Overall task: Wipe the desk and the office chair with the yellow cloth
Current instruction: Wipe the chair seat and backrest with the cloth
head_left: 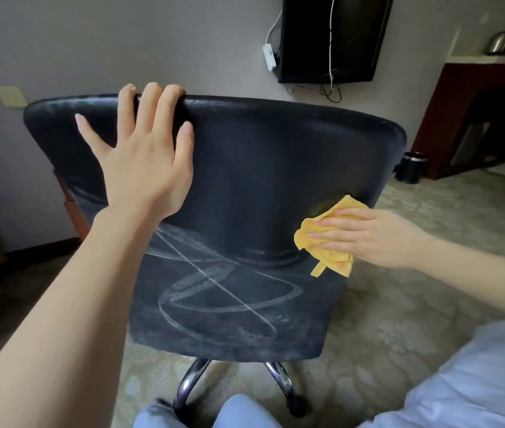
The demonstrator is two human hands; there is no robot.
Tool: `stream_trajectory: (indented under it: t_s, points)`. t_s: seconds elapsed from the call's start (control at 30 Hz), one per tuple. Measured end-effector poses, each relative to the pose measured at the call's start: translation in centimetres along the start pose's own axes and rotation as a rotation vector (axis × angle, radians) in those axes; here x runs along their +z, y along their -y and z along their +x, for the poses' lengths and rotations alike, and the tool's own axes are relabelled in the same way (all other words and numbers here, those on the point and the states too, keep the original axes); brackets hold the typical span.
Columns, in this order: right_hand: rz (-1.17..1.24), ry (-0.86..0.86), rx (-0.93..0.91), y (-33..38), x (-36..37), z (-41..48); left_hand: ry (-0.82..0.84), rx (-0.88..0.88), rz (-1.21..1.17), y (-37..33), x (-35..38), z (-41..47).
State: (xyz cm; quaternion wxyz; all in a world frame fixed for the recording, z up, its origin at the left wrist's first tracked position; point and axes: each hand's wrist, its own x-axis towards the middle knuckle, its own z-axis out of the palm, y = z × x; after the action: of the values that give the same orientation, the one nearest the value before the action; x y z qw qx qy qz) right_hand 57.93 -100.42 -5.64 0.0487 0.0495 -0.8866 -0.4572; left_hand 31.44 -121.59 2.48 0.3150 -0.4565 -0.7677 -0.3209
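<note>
A black office chair (245, 168) fills the middle of the view, with its backrest upright and its dusty seat streaked by pale wipe marks. My left hand (143, 156) grips the top edge of the backrest, three fingers hooked over it. My right hand (371, 236) presses the crumpled yellow cloth (328, 242) flat against the lower right of the backrest, just above the seat. The desk is barely in view: a brown wooden edge (73, 211) shows behind the chair at the left.
Chrome chair legs (189, 384) stand on patterned carpet. A wall-mounted dark screen (331, 35) with dangling cables hangs behind. A small black bin (411, 166) sits beside a dark wooden cabinet (476, 118) at the right. My light trousers (476, 381) show at the bottom right.
</note>
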Motion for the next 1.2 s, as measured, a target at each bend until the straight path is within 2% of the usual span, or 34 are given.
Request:
stream_trajectory:
  t_s: [0.1, 0.27, 0.4, 0.5, 0.53, 0.63, 0.67, 0.77, 0.83, 0.97, 1.1, 1.2]
  points:
    - [-0.029, -0.023, 0.084, -1.9, -1.5, -0.4, 0.009, -0.008, -0.02, -0.1, 0.0, 0.0]
    - [-0.145, -0.184, 0.193, -4.0, -4.4, 1.4, 0.037, -0.02, -0.059, -0.1, -0.3, 0.0]
    - [-0.034, -0.335, 0.34, -3.3, -7.1, 4.7, 0.074, -0.039, -0.241, -0.1, -0.5, -0.7]
    - [0.233, -0.434, 0.472, -1.6, -9.3, 7.6, 0.009, -0.187, -0.517, -0.9, -0.4, -4.0]
    - [0.329, -0.462, 0.512, -0.8, -10.0, 8.4, 0.043, -0.279, -0.648, -1.2, -0.3, -5.5]
    - [0.531, -0.481, 0.531, 2.4, -11.0, 10.3, 0.349, -0.562, -1.173, -1.9, -0.6, -8.8]
    - [0.589, -0.467, 0.511, 3.7, -11.1, 10.7, 0.431, -0.604, -1.315, -1.8, -0.5, -9.5]
    - [0.779, -0.416, 0.452, 7.8, -10.7, 11.1, 0.548, -0.595, -1.513, -1.2, -0.6, -10.7]
    - [0.957, -0.382, 0.438, 10.4, -10.3, 11.0, 0.624, -0.619, -1.55, -0.8, -0.5, -11.5]
    - [1.511, -0.349, 0.438, 13.7, -10.1, 10.2, 0.687, -0.696, -1.323, -0.6, 0.5, -13.0]
    - [2.156, -0.524, 0.593, 14.0, -10.8, 9.7, 0.702, -0.756, -1.275, -0.6, 1.0, -13.8]
    - [2.346, -0.796, 0.792, 13.6, -10.8, 9.8, 0.689, -0.767, -1.322, -0.7, 1.1, -13.7]
